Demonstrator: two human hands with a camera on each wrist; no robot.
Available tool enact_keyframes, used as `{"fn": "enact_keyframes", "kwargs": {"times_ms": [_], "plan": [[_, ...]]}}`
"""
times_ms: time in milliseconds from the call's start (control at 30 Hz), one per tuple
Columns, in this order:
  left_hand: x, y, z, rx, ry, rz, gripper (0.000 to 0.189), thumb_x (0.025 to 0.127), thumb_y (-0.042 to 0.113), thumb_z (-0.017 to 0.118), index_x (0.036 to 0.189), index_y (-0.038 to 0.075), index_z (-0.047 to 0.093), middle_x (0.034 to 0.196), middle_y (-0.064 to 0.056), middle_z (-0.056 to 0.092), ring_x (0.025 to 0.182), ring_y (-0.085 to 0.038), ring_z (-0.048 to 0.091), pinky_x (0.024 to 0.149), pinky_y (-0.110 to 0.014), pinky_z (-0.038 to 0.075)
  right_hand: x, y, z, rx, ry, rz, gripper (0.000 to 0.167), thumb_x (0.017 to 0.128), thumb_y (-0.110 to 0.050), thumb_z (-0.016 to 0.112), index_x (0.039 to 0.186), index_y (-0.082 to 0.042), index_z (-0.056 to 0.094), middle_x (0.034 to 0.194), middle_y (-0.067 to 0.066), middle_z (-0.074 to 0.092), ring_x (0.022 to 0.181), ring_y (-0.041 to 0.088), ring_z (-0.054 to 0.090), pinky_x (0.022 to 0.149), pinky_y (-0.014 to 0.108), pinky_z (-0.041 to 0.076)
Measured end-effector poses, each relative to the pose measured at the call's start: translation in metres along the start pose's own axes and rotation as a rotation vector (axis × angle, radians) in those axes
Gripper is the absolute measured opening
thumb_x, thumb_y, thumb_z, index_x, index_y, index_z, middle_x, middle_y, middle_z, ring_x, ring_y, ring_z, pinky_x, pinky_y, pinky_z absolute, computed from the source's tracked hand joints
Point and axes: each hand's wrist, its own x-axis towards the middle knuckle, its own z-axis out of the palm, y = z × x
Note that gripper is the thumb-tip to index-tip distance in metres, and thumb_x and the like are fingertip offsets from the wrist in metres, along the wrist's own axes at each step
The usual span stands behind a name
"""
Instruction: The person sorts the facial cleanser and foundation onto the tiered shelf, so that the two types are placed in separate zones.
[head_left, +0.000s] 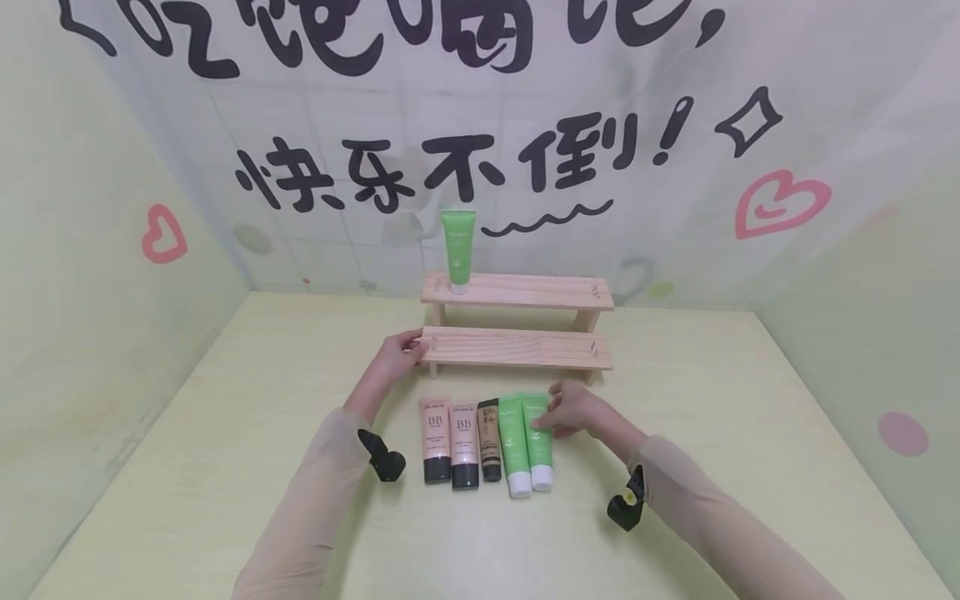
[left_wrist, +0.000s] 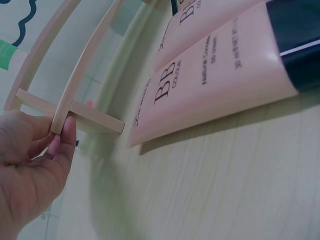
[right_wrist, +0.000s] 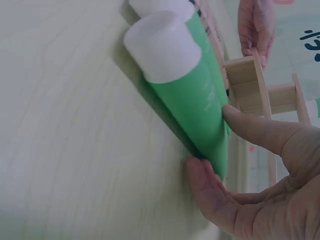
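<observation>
My left hand (head_left: 397, 357) pinches the left end of the lower step of a two-tier wooden display rack (head_left: 517, 346); in the left wrist view thumb and fingers (left_wrist: 65, 145) meet around the board's end. At the right end of a row of tubes, my right hand (head_left: 581, 410) grips a green squeeze tube (head_left: 537, 450) lying flat. Its thumb (right_wrist: 250, 127) rests on the tube's face, with fingertips at the side edge. A second green tube (head_left: 514, 446) lies right beside it. Another green tube (head_left: 459, 246) stands cap down on the upper step, near its left end.
Left of the green tubes lie a slim brown tube (head_left: 490, 442) and two pink BB cream tubes, one in the middle (head_left: 465, 446) and one at the far left (head_left: 436, 437), caps toward me. A lettered backdrop (head_left: 360, 250) rises behind the rack; side walls flank the table (head_left: 262, 417).
</observation>
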Motion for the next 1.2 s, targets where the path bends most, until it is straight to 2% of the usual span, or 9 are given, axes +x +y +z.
{"fn": "enact_keyframes", "kwargs": {"times_ms": [167, 300, 533, 867, 1200], "plan": [[0.001, -0.001, 0.000, -0.006, 0.000, -0.002, 0.047, 0.096, 0.017, 0.047, 0.141, 0.009, 0.035, 0.127, -0.017, 0.051, 0.106, -0.025, 0.056, 0.091, -0.033, 0.049, 0.000, 0.000, 0.004, 0.007, 0.013, 0.020, 0.077, 0.072, -0.012, 0.076, 0.130, 0.014, 0.034, 0.113, 0.026, 0.053, 0.082, 0.023, 0.062, 0.064, 0.028, 0.058], [0.002, -0.001, 0.000, -0.009, 0.003, -0.002, 0.047, 0.096, 0.017, 0.047, 0.141, 0.010, 0.035, 0.126, -0.017, 0.051, 0.105, -0.024, 0.057, 0.090, -0.032, 0.050, 0.001, -0.002, 0.006, 0.011, 0.014, 0.029, 0.067, 0.071, -0.013, 0.076, 0.121, 0.014, 0.042, 0.107, 0.024, 0.055, 0.076, 0.022, 0.063, 0.062, 0.028, 0.057], [0.001, -0.001, -0.001, -0.006, 0.008, -0.009, 0.047, 0.096, 0.017, 0.047, 0.140, 0.010, 0.035, 0.125, -0.016, 0.052, 0.102, -0.022, 0.057, 0.087, -0.029, 0.050, 0.003, 0.000, 0.009, 0.069, -0.005, 0.041, 0.056, 0.072, -0.012, 0.075, 0.113, 0.012, 0.046, 0.097, 0.020, 0.059, 0.071, 0.021, 0.064, 0.061, 0.028, 0.057], [-0.002, -0.001, 0.001, 0.002, 0.009, 0.012, 0.046, 0.096, 0.016, 0.046, 0.140, 0.008, 0.035, 0.122, -0.018, 0.053, 0.096, -0.018, 0.057, 0.084, -0.028, 0.051, 0.002, 0.003, 0.011, 0.151, -0.014, 0.050, 0.054, 0.074, -0.009, 0.073, 0.116, 0.011, 0.045, 0.096, 0.019, 0.060, 0.065, 0.016, 0.063, 0.062, 0.029, 0.058], [0.000, -0.003, 0.001, 0.011, 0.007, 0.014, 0.046, 0.097, 0.016, 0.045, 0.141, 0.008, 0.035, 0.125, -0.018, 0.051, 0.102, -0.022, 0.056, 0.087, -0.029, 0.050, 0.001, 0.010, 0.006, 0.209, -0.052, 0.029, 0.052, 0.075, -0.007, 0.071, 0.115, 0.010, 0.042, 0.100, 0.020, 0.056, 0.066, 0.017, 0.061, 0.065, 0.030, 0.058]]}}
